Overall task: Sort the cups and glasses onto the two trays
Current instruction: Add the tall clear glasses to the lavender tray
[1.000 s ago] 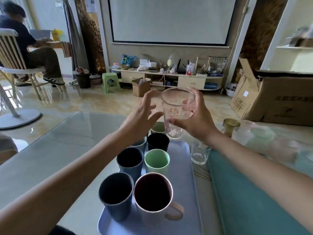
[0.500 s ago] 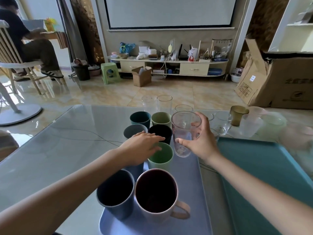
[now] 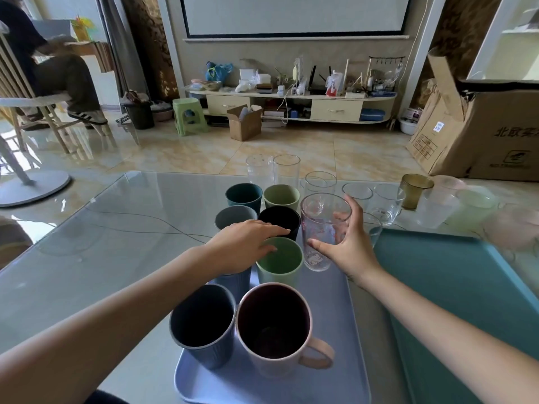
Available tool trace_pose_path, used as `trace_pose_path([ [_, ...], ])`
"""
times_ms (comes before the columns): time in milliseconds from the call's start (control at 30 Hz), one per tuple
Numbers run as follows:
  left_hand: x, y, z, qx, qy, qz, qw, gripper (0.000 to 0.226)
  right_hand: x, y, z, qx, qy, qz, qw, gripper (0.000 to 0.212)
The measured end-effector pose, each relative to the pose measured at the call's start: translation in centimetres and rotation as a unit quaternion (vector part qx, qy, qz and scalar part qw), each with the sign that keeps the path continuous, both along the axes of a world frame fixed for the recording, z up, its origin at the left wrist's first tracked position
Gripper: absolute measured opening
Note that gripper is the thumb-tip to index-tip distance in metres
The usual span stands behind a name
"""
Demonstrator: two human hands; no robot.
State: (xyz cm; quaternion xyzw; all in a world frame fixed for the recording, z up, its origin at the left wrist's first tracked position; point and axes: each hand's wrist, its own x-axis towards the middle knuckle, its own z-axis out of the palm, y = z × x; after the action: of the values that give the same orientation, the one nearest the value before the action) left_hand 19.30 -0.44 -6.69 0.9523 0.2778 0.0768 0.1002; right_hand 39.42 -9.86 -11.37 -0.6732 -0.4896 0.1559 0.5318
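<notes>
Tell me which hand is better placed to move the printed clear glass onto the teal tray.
The right hand: its fingers already wrap the printed glass, and the teal tray lies on that same side. The left hand rests flat over the green cup.

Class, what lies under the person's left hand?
The left hand covers a blue ribbed cup on the lavender tray; its rim and inside are hidden.

Domestic living room: projector screen [image 3: 294, 13] above low media cabinet [image 3: 291, 106] (cluttered), tiled floor [image 3: 291, 153], glass-topped table [image 3: 116, 228], cardboard boxes [image 3: 481, 132].
</notes>
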Motion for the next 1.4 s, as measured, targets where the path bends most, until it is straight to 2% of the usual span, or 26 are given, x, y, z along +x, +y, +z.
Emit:
trace_pose_path([
  [200, 0.3, -0.1, 0.4, -0.003, 0.008, 0.001, 1.000, 0.041, -0.3, -0.3, 0.8, -0.015, 0.011, 0.005, 1.000, 0.116],
  [333, 0.3, 0.0, 1.9, 0.001, -0.053, 0.017, 0.998, 0.032, -1.1, -0.8, 3.2, 0.015, -0.003, -0.033, 0.999, 0.108],
  [467, 0.7, 2.3, 4.6, 0.018, -0.152, 0.067, 0.986, 0.023, -1.1, 0.5, 7.3, 0.085, -0.087, -0.073, 0.990, 0.087],
  [567, 1.1, 5.7, 6.0, 0.037, -0.187, 0.108, 0.976, 0.023, 0.0, 4.5, 10.9, 0.029, -0.152, -0.050, 0.987, 0.082],
  [667, 1.7, 9.6, 6.5, 0.051, -0.172, 0.143, 0.973, 0.027, 1.0, 9.6, 13.5, -0.124, -0.205, 0.018, 0.971, 0.095],
  [767, 3.0, 13.2, 6.3, 0.020, -0.131, 0.167, 0.977, 0.049, 1.5, 13.8, 14.1, -0.254, -0.262, 0.067, 0.928, 0.112],
  [933, 6.4, 17.5, 5.2, -0.092, -0.052, 0.159, 0.982, 0.096, 1.6, 18.3, 11.8, -0.359, -0.313, 0.096, 0.874, 0.117],
  [1000, 7.7, 18.7, 4.6, -0.096, 0.000, 0.141, 0.985, 0.105, 1.8, 19.4, 10.8, -0.366, -0.332, 0.101, 0.864, 0.113],
  [1133, 10.1, 20.3, 4.3, -0.091, 0.053, 0.138, 0.985, 0.108, 2.7, 20.6, 9.7, -0.326, -0.342, 0.081, 0.877, 0.105],
  [1300, 12.4, 21.0, 3.4, -0.098, 0.099, 0.154, 0.978, 0.099, 3.2, 21.0, 9.2, -0.296, -0.277, 0.108, 0.908, 0.099],
  [1400, 12.5, 21.1, 2.6, -0.102, 0.061, 0.185, 0.976, 0.091, 3.5, 20.9, 9.1, -0.272, -0.273, 0.107, 0.916, 0.083],
])
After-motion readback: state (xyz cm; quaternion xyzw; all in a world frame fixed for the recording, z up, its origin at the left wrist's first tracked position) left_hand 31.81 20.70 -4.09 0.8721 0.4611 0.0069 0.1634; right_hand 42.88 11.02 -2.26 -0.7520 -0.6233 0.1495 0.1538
